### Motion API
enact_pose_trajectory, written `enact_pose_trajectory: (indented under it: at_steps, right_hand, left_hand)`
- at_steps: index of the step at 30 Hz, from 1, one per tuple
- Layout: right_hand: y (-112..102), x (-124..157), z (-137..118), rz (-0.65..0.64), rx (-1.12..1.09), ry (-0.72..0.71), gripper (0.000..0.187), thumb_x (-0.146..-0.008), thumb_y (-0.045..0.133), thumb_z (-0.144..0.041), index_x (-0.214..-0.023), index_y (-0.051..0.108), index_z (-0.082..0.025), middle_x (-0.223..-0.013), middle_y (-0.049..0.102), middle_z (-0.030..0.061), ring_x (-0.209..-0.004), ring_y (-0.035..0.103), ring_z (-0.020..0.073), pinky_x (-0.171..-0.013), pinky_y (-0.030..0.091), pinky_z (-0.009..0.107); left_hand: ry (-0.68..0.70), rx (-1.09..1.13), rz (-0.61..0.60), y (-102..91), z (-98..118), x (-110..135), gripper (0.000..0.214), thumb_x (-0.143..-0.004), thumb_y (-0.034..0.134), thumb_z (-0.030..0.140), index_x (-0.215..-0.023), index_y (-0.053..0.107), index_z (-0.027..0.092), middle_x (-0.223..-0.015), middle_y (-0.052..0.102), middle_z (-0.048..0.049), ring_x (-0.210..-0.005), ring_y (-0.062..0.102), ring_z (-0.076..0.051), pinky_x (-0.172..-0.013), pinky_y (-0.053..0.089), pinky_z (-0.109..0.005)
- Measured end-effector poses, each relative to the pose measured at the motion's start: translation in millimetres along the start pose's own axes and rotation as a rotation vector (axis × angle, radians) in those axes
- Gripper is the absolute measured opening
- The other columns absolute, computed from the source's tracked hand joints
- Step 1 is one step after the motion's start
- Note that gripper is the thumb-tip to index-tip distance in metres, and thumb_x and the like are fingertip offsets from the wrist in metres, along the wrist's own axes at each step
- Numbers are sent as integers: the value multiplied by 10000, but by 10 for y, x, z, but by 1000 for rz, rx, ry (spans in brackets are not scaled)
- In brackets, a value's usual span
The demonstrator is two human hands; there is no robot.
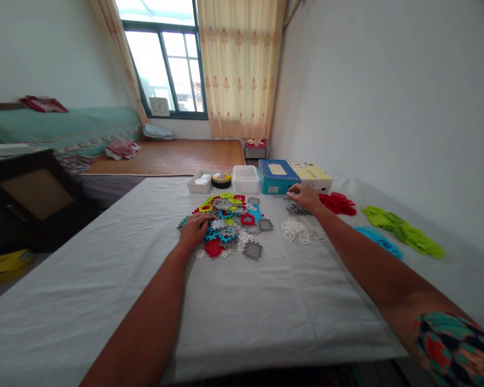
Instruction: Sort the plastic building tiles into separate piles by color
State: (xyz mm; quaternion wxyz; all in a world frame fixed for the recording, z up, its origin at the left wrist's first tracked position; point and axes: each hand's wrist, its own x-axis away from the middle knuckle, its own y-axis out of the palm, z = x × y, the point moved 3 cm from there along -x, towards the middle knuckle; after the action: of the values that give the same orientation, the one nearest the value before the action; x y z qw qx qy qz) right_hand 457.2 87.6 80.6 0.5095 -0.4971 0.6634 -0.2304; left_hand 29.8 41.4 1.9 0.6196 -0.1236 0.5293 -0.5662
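A mixed heap of plastic puzzle tiles (230, 219) in red, blue, grey, yellow and white lies in the middle of the white-covered table (105, 258). My left hand (194, 229) rests on the heap's left edge, fingers curled down onto the tiles. My right hand (305, 196) reaches to the far right, its fingers lowered over a small group of grey tiles (296, 209) next to the blue box (277, 176). What either hand grips is hidden. White tiles (302, 230) lie just in front of my right forearm.
Sorted piles sit at the right: red tiles (339, 203), blue tiles (379, 241), green tiles (403, 231). A yellow-and-white box (311, 173), a clear tub (246, 177), a white tray (200, 182) and a round tin (221, 179) line the far edge. A bed stands behind.
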Motion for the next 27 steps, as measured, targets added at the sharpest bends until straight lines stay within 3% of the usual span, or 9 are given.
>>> enact_pose_trajectory:
  at_steps: [3,6,8,12,19,22,27]
  right_hand:
    - [248,-94,-63,-78,99,-17,196,-848,599,-344,-879,716,-190,-927,750,71,-853,683,215,-771,494,308]
    - [396,-150,-110,-59,120,-54,223,-890,551,-332,-913,713,-180,-954,744,82,-876,672,215,-787,480,306]
    - [444,-165,-126,-76,126,-112,217,-898,548,-314,-927,712,-175,-980,740,88,-916,662,216,-821,467,302]
    - [503,-103,-146,-270,177,-223,248,-918,541,-351,-963,722,-188,-1017,738,84,-936,643,214,-818,453,298]
    - [536,47,-175,-474,445,-328,374,-810,680,-430,-1158,694,-294,-1127,703,102,-1141,525,302,-903,413,425]
    - [542,34,-133,-453,463,-312,294,-864,626,-348,-1143,705,-305,-1125,701,101,-1135,522,286,-912,404,420]
    - [492,63,-210,-290,471,-190,227,-880,606,-308,-1052,737,-239,-1146,702,119,-1148,489,316,-922,399,460]
  left_hand:
    - [-6,4,11,5,-1,10,324,-864,444,263,-1014,730,247,-1106,715,-34,-1101,603,-217,-1033,435,-414]
    - [-16,10,10,9,-6,16,317,-865,451,257,-1015,730,254,-1104,713,-29,-1105,599,-212,-1036,434,-411]
    - [-23,11,4,8,-3,16,313,-862,456,248,-1013,730,259,-1106,712,-24,-1109,597,-207,-1038,434,-407]
    - [-27,3,0,3,14,12,309,-861,461,234,-1008,732,254,-1110,711,-28,-1108,597,-211,-1035,437,-409]
    - [-24,-18,7,15,23,11,314,-868,457,231,-1018,732,249,-1122,709,-27,-1110,599,-211,-1031,440,-402]
    - [-25,-15,0,12,33,14,315,-867,456,231,-1013,733,257,-1120,710,-20,-1109,599,-210,-1027,443,-403]
    - [-32,-14,-2,-4,51,15,317,-864,457,231,-1016,735,257,-1124,709,-21,-1117,597,-211,-1029,444,-398]
